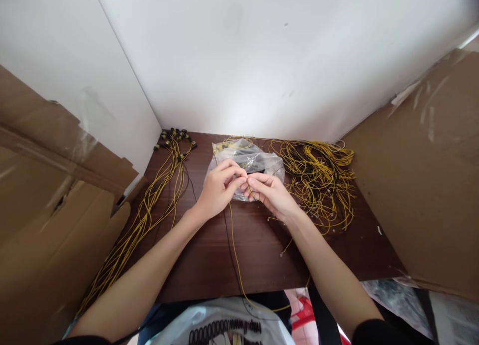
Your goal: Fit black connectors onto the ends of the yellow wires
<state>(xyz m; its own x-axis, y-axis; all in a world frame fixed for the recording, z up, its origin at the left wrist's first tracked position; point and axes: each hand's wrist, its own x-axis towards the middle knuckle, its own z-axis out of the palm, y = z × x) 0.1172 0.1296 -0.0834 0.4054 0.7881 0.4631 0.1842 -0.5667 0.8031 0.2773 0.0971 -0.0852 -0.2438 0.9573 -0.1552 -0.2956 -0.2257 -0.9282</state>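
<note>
Fingertips of my left hand [224,185] and my right hand [271,191] meet over the middle of the table, both pinching a thin yellow and black wire. From there the yellow wire [234,235] hangs down across the table and over its front edge, with a black wire alongside. What sits right at the fingertips is too small to make out. Just behind the hands lies a clear plastic bag [258,158] with yellow and dark items inside. To the right spreads a tangled heap of yellow and black wires [318,180].
Several yellow wires with black connectors [181,134] lie along the left side of the brown table [269,265]. Cardboard [419,170] walls the right side, more cardboard [48,210] the left. A white wall [239,61] stands behind. A printed white bag [220,325] is below the front edge.
</note>
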